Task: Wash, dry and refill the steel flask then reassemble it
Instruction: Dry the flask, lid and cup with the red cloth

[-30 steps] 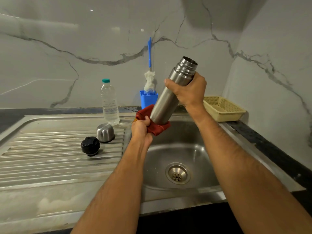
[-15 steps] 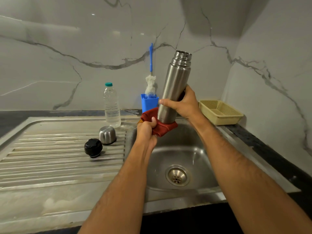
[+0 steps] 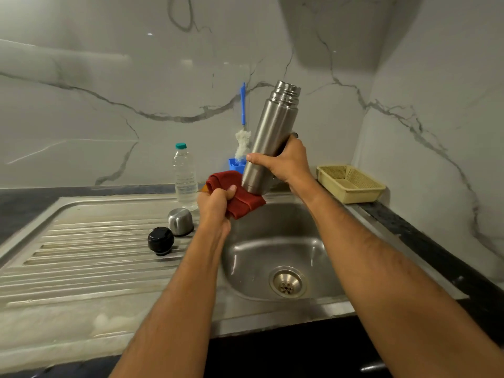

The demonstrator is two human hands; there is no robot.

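My right hand (image 3: 286, 162) grips the lower body of the open steel flask (image 3: 272, 132), held nearly upright above the sink basin (image 3: 272, 249), mouth up and tilted slightly right. My left hand (image 3: 216, 205) clutches a red cloth (image 3: 240, 197) pressed against the flask's base. On the ribbed drainboard (image 3: 81, 255) to the left stand the steel cup lid (image 3: 180, 221) and the black stopper (image 3: 161, 240), side by side. A clear water bottle (image 3: 185, 178) with a teal cap stands behind them.
A blue-handled bottle brush (image 3: 242, 126) stands in a blue holder (image 3: 236, 165) at the back wall. A yellow plastic basket (image 3: 350, 182) sits on the counter right of the sink. Marble walls close in behind and to the right.
My right hand slid from the flask's neck down to its lower body and the flask swung from tilted to nearly upright. The cloth stayed at the base.
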